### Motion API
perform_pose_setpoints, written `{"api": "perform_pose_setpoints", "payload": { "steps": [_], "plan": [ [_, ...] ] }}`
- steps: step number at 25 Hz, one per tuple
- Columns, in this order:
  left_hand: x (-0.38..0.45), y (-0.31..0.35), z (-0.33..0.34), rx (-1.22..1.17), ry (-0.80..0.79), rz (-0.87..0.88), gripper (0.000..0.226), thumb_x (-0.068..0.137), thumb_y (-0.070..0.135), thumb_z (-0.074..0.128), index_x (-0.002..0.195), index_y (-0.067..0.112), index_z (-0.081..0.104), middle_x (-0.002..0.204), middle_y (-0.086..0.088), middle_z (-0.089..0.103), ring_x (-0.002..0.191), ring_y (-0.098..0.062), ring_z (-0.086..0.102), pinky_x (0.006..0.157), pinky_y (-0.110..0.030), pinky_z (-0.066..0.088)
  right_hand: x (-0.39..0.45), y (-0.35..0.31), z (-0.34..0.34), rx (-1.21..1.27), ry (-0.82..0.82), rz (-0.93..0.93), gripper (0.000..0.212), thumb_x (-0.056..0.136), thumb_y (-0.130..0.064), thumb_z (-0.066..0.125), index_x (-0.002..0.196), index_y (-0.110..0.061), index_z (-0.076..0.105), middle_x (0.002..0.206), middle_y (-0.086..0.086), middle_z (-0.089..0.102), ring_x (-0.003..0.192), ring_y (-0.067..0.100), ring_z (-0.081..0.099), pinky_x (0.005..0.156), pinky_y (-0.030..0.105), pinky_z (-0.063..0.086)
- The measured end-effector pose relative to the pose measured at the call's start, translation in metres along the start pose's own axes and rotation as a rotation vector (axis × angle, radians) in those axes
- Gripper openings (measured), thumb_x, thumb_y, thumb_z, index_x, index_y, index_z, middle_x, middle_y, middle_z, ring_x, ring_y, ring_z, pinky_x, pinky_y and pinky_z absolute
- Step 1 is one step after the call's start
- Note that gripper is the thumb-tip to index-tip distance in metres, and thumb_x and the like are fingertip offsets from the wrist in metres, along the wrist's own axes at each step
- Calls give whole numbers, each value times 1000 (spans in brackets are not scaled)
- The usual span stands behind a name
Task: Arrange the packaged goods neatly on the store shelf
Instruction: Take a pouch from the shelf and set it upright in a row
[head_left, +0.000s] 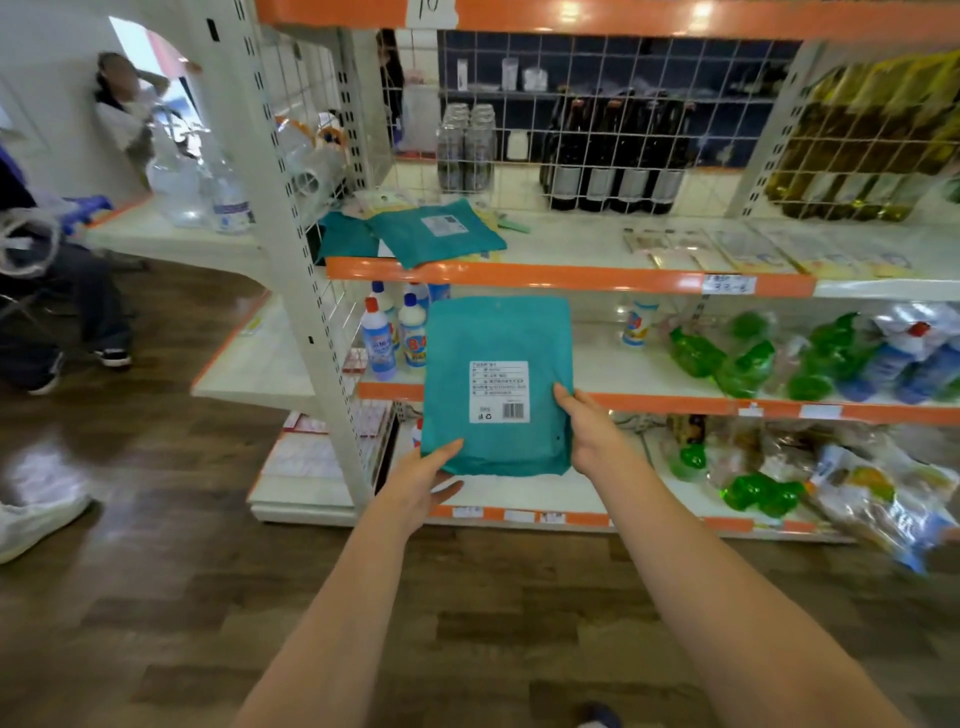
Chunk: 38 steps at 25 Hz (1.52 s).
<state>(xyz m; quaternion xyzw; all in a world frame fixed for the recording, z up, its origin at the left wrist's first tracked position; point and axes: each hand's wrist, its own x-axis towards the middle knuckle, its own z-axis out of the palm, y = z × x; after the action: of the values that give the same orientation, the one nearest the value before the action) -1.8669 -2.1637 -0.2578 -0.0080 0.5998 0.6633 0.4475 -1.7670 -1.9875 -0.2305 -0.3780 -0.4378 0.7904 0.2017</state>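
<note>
The teal package (496, 384) is held upright in the air in front of the store shelf (519, 275), its white barcode label (498, 391) facing the camera. It is gripped at its lower left corner by the left hand (426, 475), with the thumb laid on the front face and the fingers curled beneath the bottom edge. Its lower right edge is gripped by the right hand (587, 434), with the thumb pressed on the front face; the remaining fingers are hidden behind the package. A second teal package (434, 234) is laid flat at the left end of the middle shelf, overhanging the orange front edge. Dark bottles (618, 156) are stood behind the wire grid at the rear. White cleaner bottles (379, 338) are stood at the left end of the shelf below, and green pouches (737, 358) are laid towards its right end.
</note>
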Motion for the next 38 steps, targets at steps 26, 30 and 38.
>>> {"api": "perform_pose_setpoints", "payload": {
  "steps": [26, 30, 38],
  "plan": [
    [-26, 12, 23, 1351, 375, 764, 29, 97, 27, 45, 122, 25, 58, 107, -1, 67, 96, -22, 62, 77, -35, 48, -19, 9, 85, 25, 5, 138, 27, 91, -23, 61, 111, -10, 48, 88, 7, 50, 82, 25, 55, 72, 40, 52],
    [-25, 7, 19, 1532, 293, 869, 42, 96, 19, 45, 138, 25, 44, 133, 2, 54, 120, -17, 49, 89, -30, 44, -12, 18, 78, 65, 89, 177, 21, 95, -3, 44, 115, -5, 47, 85, 14, 57, 72, 26, 57, 69, 38, 50],
    [3, -3, 5, 1577, 146, 713, 67, 92, 30, 56, 148, 23, 20, 151, -1, 30, 138, -20, 28, 113, -35, 27, -6, -2, 34, 23, 226, 140, 35, 94, -2, 49, 129, -1, 46, 110, 17, 63, 97, 32, 62, 78, 47, 48]
  ]
}}
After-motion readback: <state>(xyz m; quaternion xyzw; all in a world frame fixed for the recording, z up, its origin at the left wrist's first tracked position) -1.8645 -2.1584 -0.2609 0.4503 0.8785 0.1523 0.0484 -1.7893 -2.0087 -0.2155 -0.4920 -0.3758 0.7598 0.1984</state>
